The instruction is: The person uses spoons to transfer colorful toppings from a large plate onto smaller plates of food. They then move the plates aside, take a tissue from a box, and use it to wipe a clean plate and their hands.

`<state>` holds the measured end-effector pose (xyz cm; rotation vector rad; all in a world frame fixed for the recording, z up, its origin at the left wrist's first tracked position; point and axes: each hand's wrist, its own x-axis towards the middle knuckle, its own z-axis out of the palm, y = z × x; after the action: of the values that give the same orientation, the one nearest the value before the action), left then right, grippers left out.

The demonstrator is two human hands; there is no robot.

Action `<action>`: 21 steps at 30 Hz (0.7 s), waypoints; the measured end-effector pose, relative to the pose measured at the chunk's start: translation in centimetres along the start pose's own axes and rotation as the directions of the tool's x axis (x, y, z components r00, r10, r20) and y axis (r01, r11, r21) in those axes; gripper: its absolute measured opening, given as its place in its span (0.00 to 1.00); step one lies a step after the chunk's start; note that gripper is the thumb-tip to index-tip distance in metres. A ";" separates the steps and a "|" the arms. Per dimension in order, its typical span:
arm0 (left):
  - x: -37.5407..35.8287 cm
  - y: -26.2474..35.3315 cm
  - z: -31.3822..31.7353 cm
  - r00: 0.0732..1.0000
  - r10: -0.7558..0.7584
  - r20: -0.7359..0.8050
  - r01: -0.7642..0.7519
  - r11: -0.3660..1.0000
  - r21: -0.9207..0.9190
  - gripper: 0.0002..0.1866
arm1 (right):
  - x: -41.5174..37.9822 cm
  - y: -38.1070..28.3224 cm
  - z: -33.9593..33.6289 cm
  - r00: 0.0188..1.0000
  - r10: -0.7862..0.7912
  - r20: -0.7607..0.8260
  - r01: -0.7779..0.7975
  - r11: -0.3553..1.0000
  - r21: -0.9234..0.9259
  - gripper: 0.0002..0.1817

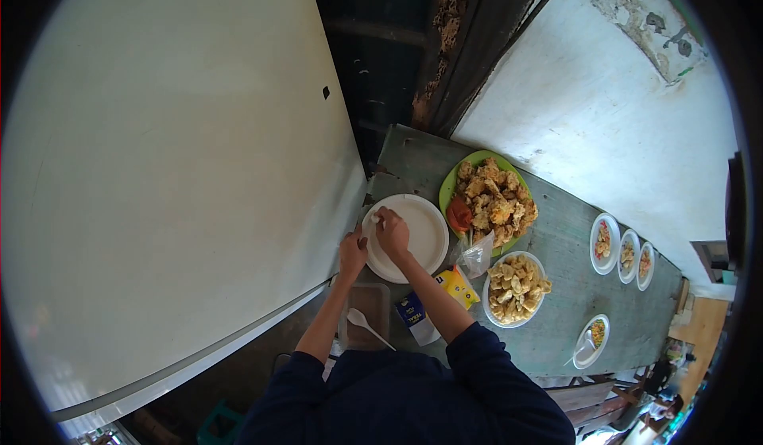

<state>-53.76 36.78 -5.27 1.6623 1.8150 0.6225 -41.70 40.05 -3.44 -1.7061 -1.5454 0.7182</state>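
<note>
A round white plate (425,242) lies at the near left end of the table. My left hand (353,254) is closed at the plate's left rim, thumb toward the rim. My right hand (392,234) reaches over the plate with its fingers pinched near the upper left rim. A small whitish bit shows at those fingertips, too small to name. Under my right forearm lies a yellow and blue packet (457,286). Below my left hand is a clear plastic container (380,296) with a white spoon (366,326) on it.
A green plate (447,187) holds fried pieces, red sauce and a clear plastic bag (475,256). Beside it sits a white plate of pale fried food (518,288). Several small plates of food (590,342) stand farther right. A large white panel (199,167) borders the left; a wall (588,127) runs behind.
</note>
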 end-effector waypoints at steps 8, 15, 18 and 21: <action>0.4 -0.5 -0.9 0.950 -0.253 0.186 0.287 0.939 -0.190 0.19 | -3.7 -0.4 -0.7 0.976 -0.052 0.213 0.045 0.998 0.041 0.05; 0.4 -0.5 -1.2 0.963 -0.222 0.152 0.261 0.907 -0.330 0.18 | -3.5 -1.0 -1.0 0.958 0.026 0.285 -0.019 0.999 -0.028 0.06; 0.6 -1.0 -1.0 0.962 -0.216 0.166 0.253 0.934 -0.252 0.19 | -4.2 -0.8 -1.4 0.940 -0.081 0.331 0.098 0.995 -0.036 0.07; 0.6 -0.7 -1.1 0.958 -0.250 0.142 0.282 0.914 -0.293 0.21 | -5.6 -0.3 -3.1 0.891 -0.064 0.450 0.142 0.980 -0.141 0.06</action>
<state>-55.08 37.36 -4.99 1.1922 1.7275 0.6507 -40.17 34.06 -1.74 -1.6364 -2.0476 0.9952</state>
